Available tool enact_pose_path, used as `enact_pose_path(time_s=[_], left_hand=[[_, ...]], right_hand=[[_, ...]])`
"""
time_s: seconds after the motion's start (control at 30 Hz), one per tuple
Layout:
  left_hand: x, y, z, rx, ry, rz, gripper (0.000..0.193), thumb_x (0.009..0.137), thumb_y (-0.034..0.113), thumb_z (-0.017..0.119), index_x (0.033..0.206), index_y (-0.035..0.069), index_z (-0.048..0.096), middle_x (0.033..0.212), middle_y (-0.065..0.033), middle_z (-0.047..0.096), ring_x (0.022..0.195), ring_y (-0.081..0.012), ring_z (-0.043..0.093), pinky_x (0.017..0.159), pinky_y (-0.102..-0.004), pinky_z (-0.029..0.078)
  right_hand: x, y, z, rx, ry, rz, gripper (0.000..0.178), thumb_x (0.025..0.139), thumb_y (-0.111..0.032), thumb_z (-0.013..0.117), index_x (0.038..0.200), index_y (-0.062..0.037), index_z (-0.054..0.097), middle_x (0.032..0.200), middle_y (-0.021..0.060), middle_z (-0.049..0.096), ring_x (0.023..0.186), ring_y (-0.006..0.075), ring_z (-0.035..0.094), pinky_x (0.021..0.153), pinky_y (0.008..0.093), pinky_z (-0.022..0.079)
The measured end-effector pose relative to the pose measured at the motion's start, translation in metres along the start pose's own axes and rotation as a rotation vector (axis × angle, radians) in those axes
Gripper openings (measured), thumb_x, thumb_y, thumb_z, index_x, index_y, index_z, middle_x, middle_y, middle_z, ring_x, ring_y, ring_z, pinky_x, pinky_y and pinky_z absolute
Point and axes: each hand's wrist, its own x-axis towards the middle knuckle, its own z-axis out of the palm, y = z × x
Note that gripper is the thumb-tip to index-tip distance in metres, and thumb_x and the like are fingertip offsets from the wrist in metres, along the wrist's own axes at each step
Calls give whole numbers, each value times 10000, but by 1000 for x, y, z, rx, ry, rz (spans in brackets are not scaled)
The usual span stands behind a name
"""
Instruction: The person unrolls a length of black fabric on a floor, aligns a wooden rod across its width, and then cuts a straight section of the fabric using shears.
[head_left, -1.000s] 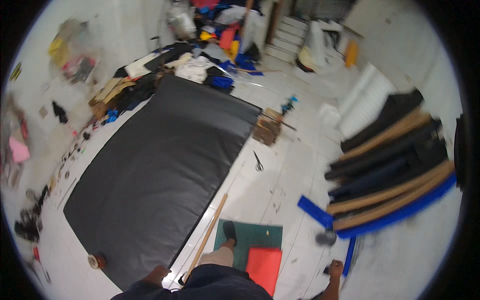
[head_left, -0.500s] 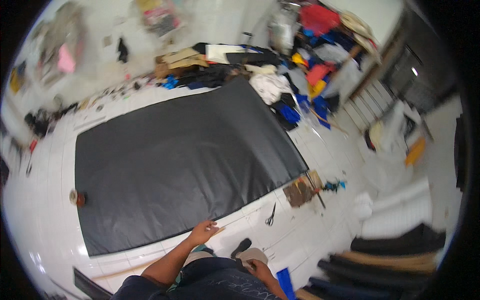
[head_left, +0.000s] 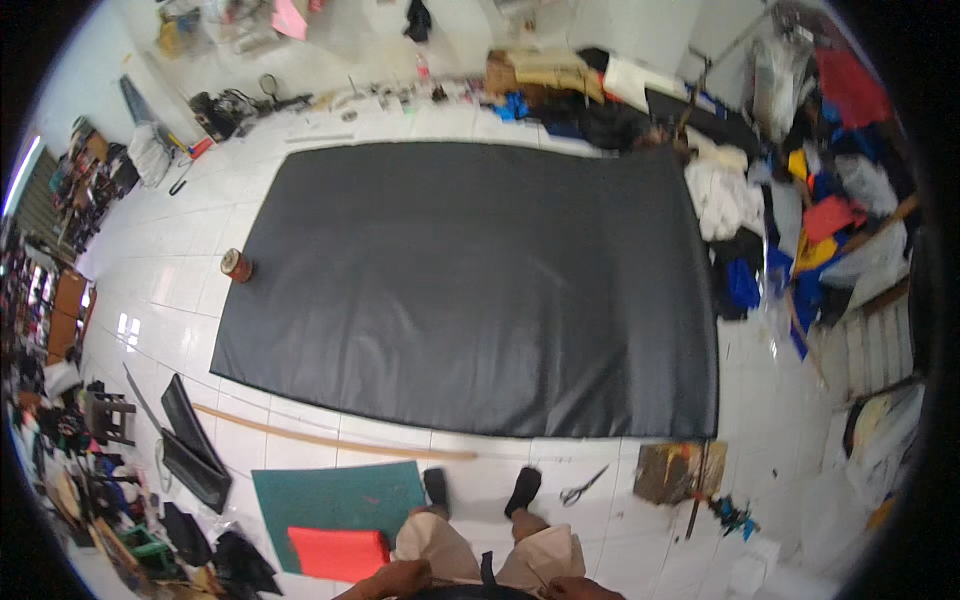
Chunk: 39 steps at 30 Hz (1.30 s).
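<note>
A large black sheet [head_left: 470, 280], smooth like leatherette with some creases, lies spread on the white tiled floor in front of me. My left hand [head_left: 402, 577] is low against the left leg of my beige shorts [head_left: 440, 545], beside a red cushion-like piece [head_left: 338, 553]. My right hand [head_left: 575, 588] rests by the right leg of the shorts at the lower edge. The fingers of both hands are mostly hidden, and I make out no tool in either. Scissors [head_left: 583, 487] lie on the floor right of my feet.
A green mat [head_left: 300, 495] lies under the red piece. A long wooden strip [head_left: 330, 440] runs along the sheet's near edge. A round can [head_left: 236, 265] stands at its left edge. A stained board [head_left: 665, 473] lies at its near right corner. Fabric scraps [head_left: 830, 220] are heaped at the right.
My view has turned left, so the sheet appears squarer and the green mat and red piece show. My left hand has drawn back from the sheet's near edge to my shorts.
</note>
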Motion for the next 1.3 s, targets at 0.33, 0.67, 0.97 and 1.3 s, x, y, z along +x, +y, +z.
enact_pose_path(time_s=[0.33,0.67,0.97,1.3], left_hand=[[173,98,-87,25,399,4,323,851,260,590,1099,54,600,1130,-168,658,1050,-332,649,860,-431,523],[360,-247,-155,89,1020,-122,371,922,147,651,1260,28,556,1222,-159,593,1077,-272,568,940,-384,441],[462,-459,-70,71,1240,-380,665,951,378,608,1445,-6,381,1484,-315,311,1398,-436,282,1146,-463,255],[502,-462,-89,253,1087,-691,882,919,606,518,1505,0,261,1531,-331,217,1436,-488,172,1159,-559,179]], right_hand=[[158,95,4,166,-760,-282,337,934,-335,574,1092,-41,616,1047,122,649,962,249,616,826,375,481],[452,262,-243,-382,966,-111,258,825,-124,661,1073,-58,644,1044,125,619,1010,316,601,895,435,477],[565,327,-198,-695,1275,-351,184,767,-117,694,949,-90,693,971,51,613,975,227,554,870,393,391],[558,329,-208,-786,1141,-344,163,730,-150,697,855,-75,624,933,76,569,956,258,532,894,414,392]])
